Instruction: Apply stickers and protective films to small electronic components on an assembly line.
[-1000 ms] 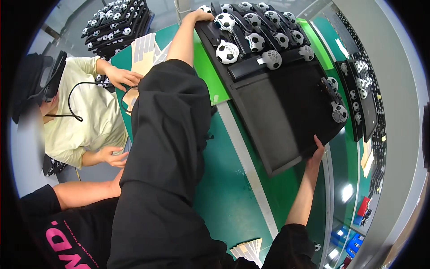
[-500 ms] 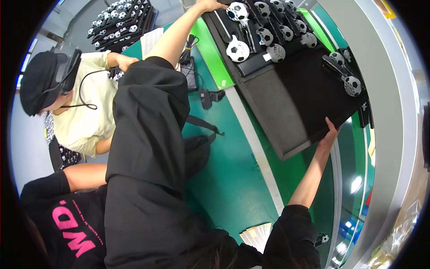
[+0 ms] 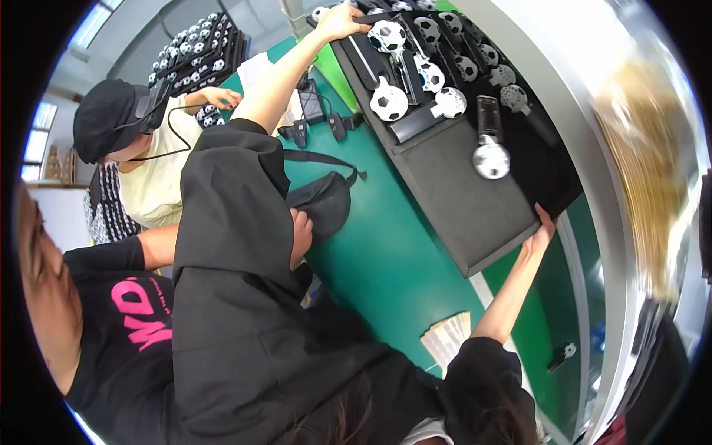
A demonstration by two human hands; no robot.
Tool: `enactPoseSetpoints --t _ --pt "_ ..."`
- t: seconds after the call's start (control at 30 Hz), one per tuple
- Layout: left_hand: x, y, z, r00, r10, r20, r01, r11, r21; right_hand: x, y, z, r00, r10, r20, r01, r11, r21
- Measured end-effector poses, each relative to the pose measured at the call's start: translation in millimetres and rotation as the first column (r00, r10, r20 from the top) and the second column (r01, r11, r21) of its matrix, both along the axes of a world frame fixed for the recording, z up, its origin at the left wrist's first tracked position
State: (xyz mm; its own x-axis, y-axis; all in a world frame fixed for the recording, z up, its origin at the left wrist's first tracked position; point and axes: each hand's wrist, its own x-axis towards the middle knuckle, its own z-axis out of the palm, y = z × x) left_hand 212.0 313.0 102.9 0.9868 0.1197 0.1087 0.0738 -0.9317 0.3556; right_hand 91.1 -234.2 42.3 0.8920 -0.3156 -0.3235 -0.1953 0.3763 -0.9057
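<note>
A wide black tray (image 3: 437, 174) spans the upper right, held between both of my hands. My left hand (image 3: 343, 22) is closed on its far left corner. At the near right edge, my right hand (image 3: 540, 228) grips the rim, thumb up along the side. Several pieces with a black-and-white football-patterned round head and a black rectangular body fill the tray's far part, one of them a ball-headed piece (image 3: 389, 101) by the left rim. Another ball-headed piece (image 3: 491, 159) lies apart on the bare black surface.
A green work table (image 3: 386, 215) carries a black pouch with a strap (image 3: 326, 204), black cabled devices (image 3: 313, 104) and paper sheets (image 3: 447, 337). Two people are close on my left. Stacked trays (image 3: 204, 55) stand behind them. A grey curved frame (image 3: 593, 170) borders the right.
The loose ball-headed pieces have shifted from the tray's right side toward its middle. The view has moved, and the tray's right side sits farther left. Both hands keep their hold.
</note>
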Motion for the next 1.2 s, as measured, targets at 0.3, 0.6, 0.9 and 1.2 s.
enactPoseSetpoints --t 0.3,0.6,0.9,1.2 --pt "19 33 0 0.998 0.001 0.064 0.000 1.000 -0.027 12 38 57 0.987 0.075 0.143 -0.058 0.991 -0.118" --pt "44 -2 12 0.997 0.011 0.079 0.001 0.989 -0.149 57 22 30 0.994 0.026 0.102 -0.020 0.998 -0.056" --pt "87 -42 -4 0.992 0.101 0.082 -0.090 0.988 -0.127 119 -14 -25 0.997 0.067 0.042 -0.064 0.995 -0.070" --pt "157 78 -80 0.997 -0.051 0.060 0.073 0.875 -0.478 92 127 22 0.991 -0.130 0.043 0.137 0.926 -0.352"
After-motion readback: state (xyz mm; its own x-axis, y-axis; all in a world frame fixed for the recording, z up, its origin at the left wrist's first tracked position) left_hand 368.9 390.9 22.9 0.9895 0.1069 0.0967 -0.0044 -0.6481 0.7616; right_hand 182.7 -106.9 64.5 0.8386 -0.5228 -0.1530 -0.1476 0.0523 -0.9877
